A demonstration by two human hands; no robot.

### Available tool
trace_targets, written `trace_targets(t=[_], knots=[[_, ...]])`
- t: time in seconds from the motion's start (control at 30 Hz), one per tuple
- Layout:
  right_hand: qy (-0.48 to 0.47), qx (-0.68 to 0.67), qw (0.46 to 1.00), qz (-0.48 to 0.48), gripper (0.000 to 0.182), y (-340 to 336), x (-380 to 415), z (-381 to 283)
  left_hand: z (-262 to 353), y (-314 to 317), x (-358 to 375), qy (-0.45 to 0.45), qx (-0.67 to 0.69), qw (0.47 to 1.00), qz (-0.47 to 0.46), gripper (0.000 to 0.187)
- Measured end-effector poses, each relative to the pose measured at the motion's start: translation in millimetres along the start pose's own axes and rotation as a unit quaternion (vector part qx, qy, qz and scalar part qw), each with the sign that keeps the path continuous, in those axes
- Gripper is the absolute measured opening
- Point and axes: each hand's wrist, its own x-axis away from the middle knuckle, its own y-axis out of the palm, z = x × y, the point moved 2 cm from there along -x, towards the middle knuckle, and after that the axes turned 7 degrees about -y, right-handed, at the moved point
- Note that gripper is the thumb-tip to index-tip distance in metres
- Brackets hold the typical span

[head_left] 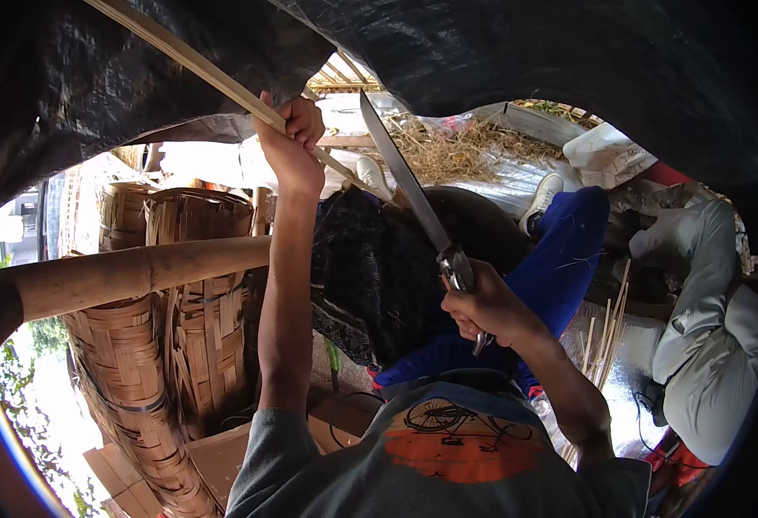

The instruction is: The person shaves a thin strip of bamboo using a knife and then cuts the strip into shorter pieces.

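Note:
My left hand (291,142) is raised ahead of me, its fingers closed around a long pale bamboo strip (193,60). The strip slants from the upper left down past my hand toward the dark cloth (366,268) over my lap. In my right hand (489,304), lower and to the right, is a long-bladed knife (409,177). Its handle sits in my grip, and the blade points up and away, tip near the top middle. Blade and strip appear apart from each other, with the strip's lower end near the blade's middle.
Tall woven bamboo baskets (124,380) stand at my left, with a thick bamboo pole (145,269) across them. Dark plastic sheeting (526,52) hangs overhead. Dry straw (456,151) lies ahead. Thin bamboo sticks (608,332) stand at right, beside another person's pale-trousered leg (698,293).

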Motion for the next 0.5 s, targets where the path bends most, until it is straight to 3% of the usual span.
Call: trace_targets(t=[0.03, 0.1, 0.13, 0.3, 0.4, 0.43, 0.47, 0.5], knots=[[-0.017, 0.01, 1.0, 0.006, 0.019, 5, 0, -3, -1, 2, 0, 0.0, 0.0, 1.0, -0.001, 0.051], [-0.035, 0.018, 0.999, 0.013, 0.019, 14, 1, -11, -5, 2, 0, -0.018, 0.059, 0.979, 0.193, 0.048], [-0.058, 0.033, 0.998, 0.02, 0.019, 18, 2, -20, -1, 6, 3, -0.016, 0.065, 0.973, 0.22, 0.045], [-0.094, -0.005, 0.996, 0.006, 0.019, 27, -4, -22, -7, 4, 5, 0.023, 0.063, 0.953, 0.295, 0.043], [0.068, -0.089, 0.991, -0.067, 0.02, 32, -22, 15, -7, 11, 6, 0.031, 0.026, 0.95, 0.309, 0.042], [0.063, -0.09, 0.992, -0.065, 0.02, 31, -23, 12, -5, 13, 5, 0.034, -0.006, 0.948, 0.317, 0.041], [0.044, -0.085, 0.994, -0.049, 0.02, 28, -22, 7, -6, 5, 3, 0.015, 0.103, 0.936, 0.335, 0.038], [0.03, -0.08, 0.996, -0.033, 0.019, 27, -20, -2, -9, 2, 4, 0.013, 0.101, 0.936, 0.336, 0.038]])
